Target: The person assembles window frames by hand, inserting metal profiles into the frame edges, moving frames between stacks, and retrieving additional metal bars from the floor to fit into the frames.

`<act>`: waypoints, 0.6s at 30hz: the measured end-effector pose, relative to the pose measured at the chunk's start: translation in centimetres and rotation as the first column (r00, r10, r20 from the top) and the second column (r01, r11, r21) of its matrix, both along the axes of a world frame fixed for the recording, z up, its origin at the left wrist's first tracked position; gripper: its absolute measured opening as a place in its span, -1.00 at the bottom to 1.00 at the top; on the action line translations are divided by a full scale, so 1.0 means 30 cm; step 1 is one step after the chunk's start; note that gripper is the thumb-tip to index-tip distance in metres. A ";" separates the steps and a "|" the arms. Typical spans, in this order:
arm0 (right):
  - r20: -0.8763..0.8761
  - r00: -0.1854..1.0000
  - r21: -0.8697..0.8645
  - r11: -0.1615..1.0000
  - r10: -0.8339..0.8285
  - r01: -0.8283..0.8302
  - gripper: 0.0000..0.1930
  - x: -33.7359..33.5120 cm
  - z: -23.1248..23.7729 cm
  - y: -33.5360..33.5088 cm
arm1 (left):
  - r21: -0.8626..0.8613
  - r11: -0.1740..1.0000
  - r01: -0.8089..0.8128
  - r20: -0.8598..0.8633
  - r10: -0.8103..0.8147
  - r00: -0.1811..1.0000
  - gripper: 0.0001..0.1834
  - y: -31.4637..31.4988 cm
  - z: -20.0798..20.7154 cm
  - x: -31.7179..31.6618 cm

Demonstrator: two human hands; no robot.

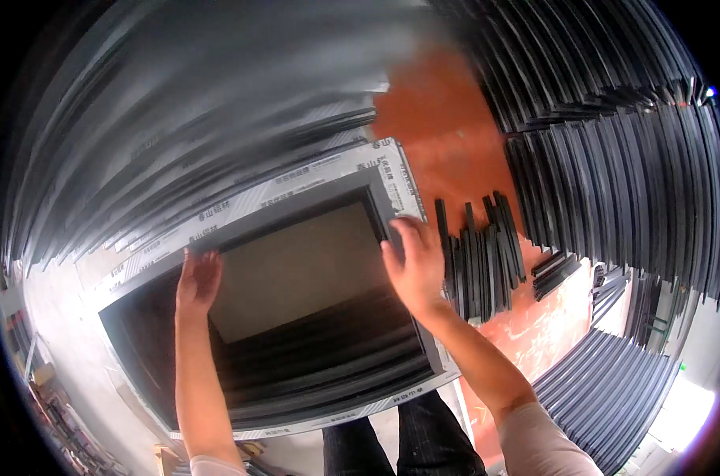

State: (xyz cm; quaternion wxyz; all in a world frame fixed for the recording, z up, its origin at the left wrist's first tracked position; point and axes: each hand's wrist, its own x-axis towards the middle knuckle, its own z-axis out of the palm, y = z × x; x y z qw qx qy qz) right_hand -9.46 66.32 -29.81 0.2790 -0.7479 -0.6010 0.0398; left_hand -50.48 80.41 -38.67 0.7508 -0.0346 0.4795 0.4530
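Window frame (296, 197) spread out below your hands, tilted across the view, with white printed film along its edges and dark glass (304, 274) inside. Your left hand (199, 279) is over the glass, fingers straight, close together and gripping nothing, tips by the inner edge of the frame's far side. Your right hand (417, 266) is at the frame's right side, thumb and fingers wide apart, thumb toward the glass; whether the fingers touch the frame, you can't quite tell from this angle. Short dark bars (487, 266) lie just right of that hand, on an orange surface (443, 143).
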 end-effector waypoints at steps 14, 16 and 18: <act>-0.137 0.984 -0.322 0.945 -0.116 0.067 0.02 0.096 -0.125 -0.083 | 0.027 0.993 0.115 -0.025 -0.115 0.993 -0.64 -0.010 0.020 0.675; -0.120 0.983 -0.381 0.921 -0.141 0.085 0.01 0.101 -0.131 -0.084 | 0.023 0.996 0.089 -0.044 -0.088 0.995 -0.64 -0.016 0.012 0.691; -0.137 0.980 -0.426 0.902 -0.144 0.073 0.01 0.102 -0.123 -0.084 | 0.021 0.998 0.059 -0.058 -0.058 0.997 -0.65 -0.019 0.014 0.711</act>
